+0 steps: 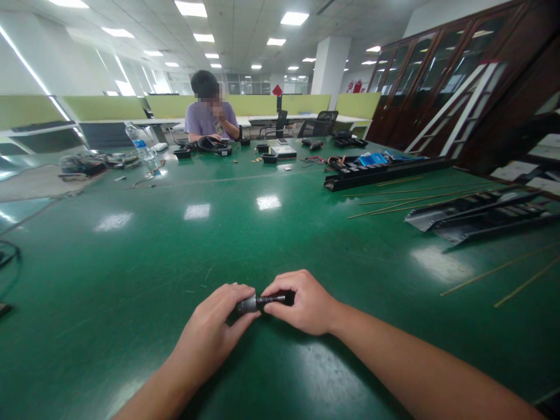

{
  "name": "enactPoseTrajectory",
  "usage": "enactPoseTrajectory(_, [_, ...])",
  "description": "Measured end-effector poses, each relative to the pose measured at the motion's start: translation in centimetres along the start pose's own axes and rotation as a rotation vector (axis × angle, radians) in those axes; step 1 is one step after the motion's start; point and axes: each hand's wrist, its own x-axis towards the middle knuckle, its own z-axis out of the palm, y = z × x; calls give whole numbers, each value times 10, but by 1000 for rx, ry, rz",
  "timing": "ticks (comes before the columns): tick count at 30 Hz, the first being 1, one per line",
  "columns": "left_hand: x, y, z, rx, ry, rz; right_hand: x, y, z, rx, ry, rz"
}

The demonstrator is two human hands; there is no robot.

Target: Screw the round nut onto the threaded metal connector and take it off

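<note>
Low on the green table (175, 256), both my hands meet around one small part (258, 302): a grey metal cylinder with a thin dark shaft leading into a black piece. My left hand (214, 326) pinches the grey metal end with closed fingers. My right hand (301, 300) is closed round the black end, thumb and forefinger on the shaft. The part lies just above the tabletop, nearly level.
Long black trays (476, 216) and thin brass rods (420, 201) lie at the right. Another black tray with blue items (376, 166) sits farther back. A water bottle (142, 146), cables and small boxes crowd the far side, where a person in a purple shirt (210, 119) sits.
</note>
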Motion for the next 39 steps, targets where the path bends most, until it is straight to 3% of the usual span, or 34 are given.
enactPoseTrajectory(39, [1,-1,-2,9,24,-5,-2,1,2,-29,4,55])
